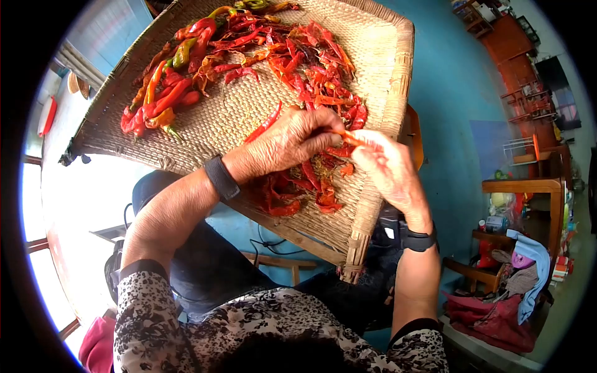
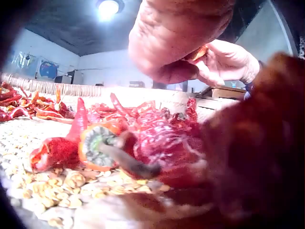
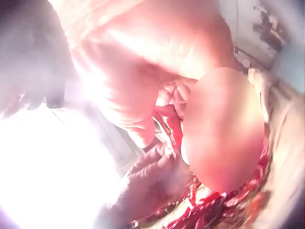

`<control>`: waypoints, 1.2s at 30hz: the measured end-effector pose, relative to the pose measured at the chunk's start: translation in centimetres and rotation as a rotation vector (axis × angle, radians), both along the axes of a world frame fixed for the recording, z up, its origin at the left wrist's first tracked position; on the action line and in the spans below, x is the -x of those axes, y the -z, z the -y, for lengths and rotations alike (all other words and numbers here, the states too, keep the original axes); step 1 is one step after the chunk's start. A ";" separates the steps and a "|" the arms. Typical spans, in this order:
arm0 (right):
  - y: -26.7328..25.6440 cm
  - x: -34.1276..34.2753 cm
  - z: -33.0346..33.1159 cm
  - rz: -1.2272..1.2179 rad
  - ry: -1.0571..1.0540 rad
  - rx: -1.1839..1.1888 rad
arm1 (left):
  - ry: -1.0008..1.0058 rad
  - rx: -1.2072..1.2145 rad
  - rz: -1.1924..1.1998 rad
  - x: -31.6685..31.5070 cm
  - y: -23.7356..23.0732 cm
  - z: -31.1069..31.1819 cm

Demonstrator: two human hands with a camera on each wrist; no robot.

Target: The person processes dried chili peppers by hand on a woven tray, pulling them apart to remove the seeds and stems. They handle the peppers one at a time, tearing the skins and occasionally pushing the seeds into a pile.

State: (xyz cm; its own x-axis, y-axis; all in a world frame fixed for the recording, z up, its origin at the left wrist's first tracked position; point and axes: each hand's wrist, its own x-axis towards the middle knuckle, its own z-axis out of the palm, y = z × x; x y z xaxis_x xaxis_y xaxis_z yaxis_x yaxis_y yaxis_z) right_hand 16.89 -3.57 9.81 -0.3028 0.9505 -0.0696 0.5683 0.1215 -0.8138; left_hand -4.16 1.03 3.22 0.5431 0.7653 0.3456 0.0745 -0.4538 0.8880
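Between my two hands, over the right part of a woven tray (image 1: pixel 390 81), is an orange-red chili pepper (image 1: pixel 351 138). My left hand (image 1: pixel 295 138) pinches one end of it with curled fingers. At its other end, my right hand (image 1: pixel 393 173) pinches it between thumb and fingers. In the left wrist view the chili (image 2: pixel 198 52) shows only as a small piece between the hands. Under and around the left hand lie dried red chilies (image 1: pixel 292 186), and a longer red chili (image 1: pixel 264 122) lies beside that wrist. Glare washes out much of the right wrist view.
Fresher red and green peppers (image 1: pixel 171 93) are heaped at the tray's left, and dried chilies cover its far middle. Loose pale seeds (image 2: pixel 57 191) lie on the weave. The tray rests over the person's knees. A wooden chair (image 1: pixel 476 273) with cloths stands to the right.
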 end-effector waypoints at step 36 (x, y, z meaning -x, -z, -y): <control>2.3 -0.5 -1.9 0.894 -0.279 -0.667 | -0.278 -0.527 -0.675 2.1 4.2 -1.0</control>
